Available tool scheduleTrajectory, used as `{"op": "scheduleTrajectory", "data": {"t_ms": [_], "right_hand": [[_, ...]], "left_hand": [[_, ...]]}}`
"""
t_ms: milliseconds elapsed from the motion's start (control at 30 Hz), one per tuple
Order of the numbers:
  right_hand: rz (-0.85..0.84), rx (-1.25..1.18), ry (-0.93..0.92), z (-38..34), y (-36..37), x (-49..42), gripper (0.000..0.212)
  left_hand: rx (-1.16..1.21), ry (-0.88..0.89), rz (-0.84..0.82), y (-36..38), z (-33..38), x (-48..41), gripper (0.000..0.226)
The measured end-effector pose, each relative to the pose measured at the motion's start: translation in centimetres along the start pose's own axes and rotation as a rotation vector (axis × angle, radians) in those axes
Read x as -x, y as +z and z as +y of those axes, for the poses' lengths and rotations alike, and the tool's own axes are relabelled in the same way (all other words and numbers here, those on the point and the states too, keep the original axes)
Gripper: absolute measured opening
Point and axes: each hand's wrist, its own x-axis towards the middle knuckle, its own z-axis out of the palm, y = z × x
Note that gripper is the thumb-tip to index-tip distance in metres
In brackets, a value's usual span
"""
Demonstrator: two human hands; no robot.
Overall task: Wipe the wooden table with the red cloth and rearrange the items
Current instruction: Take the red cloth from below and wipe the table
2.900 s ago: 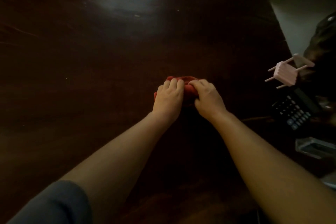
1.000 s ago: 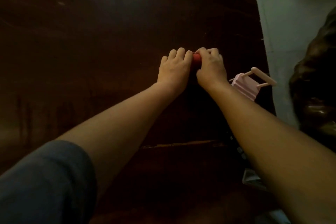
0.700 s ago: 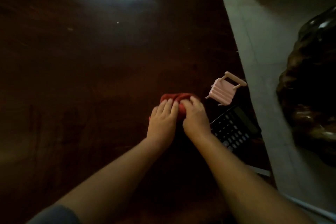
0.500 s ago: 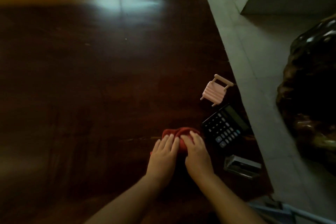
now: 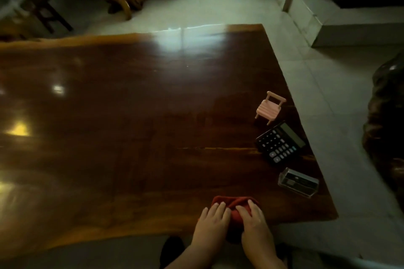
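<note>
Down at the bottom centre of the frame, both hands press flat on the red cloth (image 5: pixel 235 205), which lies bunched on the table (image 5: pixel 131 126) close to its near edge. The left hand (image 5: pixel 211 224) covers the cloth's left part with its fingers spread and laid forward; the right hand (image 5: pixel 254 225) sits just beside it on the right part, fingers likewise extended. Neither hand is closed around the cloth: the palms and fingers rest on top of it, and a fold of red shows between and ahead of the fingertips.

Along the table's right edge, at the right of the frame, three things stand in a row. A small pink chair (image 5: pixel 270 108) stands upright, farthest from the hands. Just below it in the picture lies a black calculator (image 5: pixel 281 144), turned at an angle. Nearer still is a clear box (image 5: pixel 298 182), apart from the cloth. Bright reflections mark the tabletop at the upper centre and the left.
</note>
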Motion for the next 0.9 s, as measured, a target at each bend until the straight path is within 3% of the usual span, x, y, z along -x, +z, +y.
{"op": "scheduleTrajectory", "data": {"t_ms": [267, 567, 800, 900], "right_hand": [[0.009, 0.021, -0.069, -8.2, 4.6, -0.5, 0.066], [0.076, 0.001, -0.124, -23.8, 13.3, -0.7, 0.058], [-0.092, 0.001, -0.245, -33.6, 19.5, 1.5, 0.074], [-0.182, -0.02, -0.307, -35.8, 20.2, 2.0, 0.076]], "left_hand": [[0.067, -0.093, 0.161, -1.8, -8.9, 4.2, 0.062], [0.068, -0.165, 0.199, -3.6, -25.2, 10.9, 0.082], [-0.051, -0.233, 0.171, -4.6, -36.7, 18.8, 0.064], [-0.067, -0.331, 0.125, -5.2, -38.7, 21.0, 0.069]]}}
